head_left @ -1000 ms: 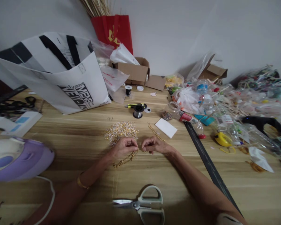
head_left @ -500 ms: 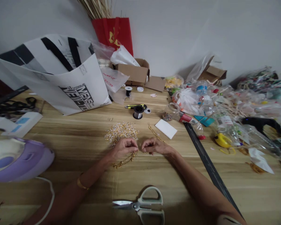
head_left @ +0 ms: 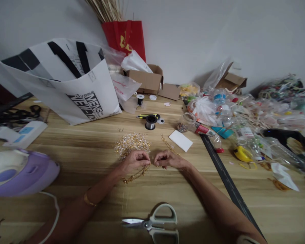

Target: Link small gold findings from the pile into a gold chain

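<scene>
Near the middle of the wooden table, my left hand (head_left: 137, 160) pinches the end of a gold beaded strand (head_left: 134, 177), which trails down and to the left onto the wood. Just right of it, my right hand (head_left: 169, 159) is closed at the fingertips, and what it pinches is too small to make out. A narrow gap separates the two hands. Behind my left hand lies a loose pile of gold and silver beaded pieces (head_left: 132, 144). Another gold chain (head_left: 169, 145) lies behind my right hand, beside a white card (head_left: 181, 140).
Scissors (head_left: 149, 223) lie near the front edge. A wire spool (head_left: 150, 122) and a cutter (head_left: 145, 116) are farther back. A purple-white appliance (head_left: 22, 173) and a white bag (head_left: 73, 88) stand left; plastic bottles and a jar (head_left: 184, 122) crowd the right.
The whole view has shifted very slightly. Both hands keep nearly the same position and pinch, close together.
</scene>
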Demonstrator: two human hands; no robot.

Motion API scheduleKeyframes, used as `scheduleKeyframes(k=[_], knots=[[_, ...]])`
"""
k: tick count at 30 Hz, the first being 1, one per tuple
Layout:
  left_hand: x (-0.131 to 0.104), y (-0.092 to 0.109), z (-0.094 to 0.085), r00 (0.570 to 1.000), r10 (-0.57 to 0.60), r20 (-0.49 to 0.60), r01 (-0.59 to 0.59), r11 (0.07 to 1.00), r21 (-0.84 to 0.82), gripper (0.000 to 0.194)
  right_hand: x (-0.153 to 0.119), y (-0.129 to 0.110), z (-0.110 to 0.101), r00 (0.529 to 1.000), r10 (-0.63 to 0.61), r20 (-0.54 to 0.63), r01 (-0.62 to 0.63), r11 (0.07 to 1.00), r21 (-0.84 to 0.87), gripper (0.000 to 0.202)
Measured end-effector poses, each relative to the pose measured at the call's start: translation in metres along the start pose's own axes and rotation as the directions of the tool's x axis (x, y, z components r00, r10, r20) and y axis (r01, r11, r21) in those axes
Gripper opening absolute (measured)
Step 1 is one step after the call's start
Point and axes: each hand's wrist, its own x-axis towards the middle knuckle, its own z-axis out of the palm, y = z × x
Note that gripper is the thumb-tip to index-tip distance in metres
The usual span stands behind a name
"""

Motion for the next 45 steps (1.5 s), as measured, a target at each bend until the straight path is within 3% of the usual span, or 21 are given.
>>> scheduleKeyframes(k=[25,45], knots=[[0.0037,-0.0073,0.0014,1.000,0.004,-0.018,-0.004,1.000,-0.031,0.022,0.0001,-0.0073,0.0015,0.999,-0.012,0.042,0.013,1.000,-0.020,0.028],[0.0037,-0.0058,0.0007,1.000,0.008,-0.001,-0.008,0.999,-0.035,0.022,0.0018,-0.0062,0.0023,1.000,-0.001,-0.001,0.001,1.000,-0.014,0.029]])
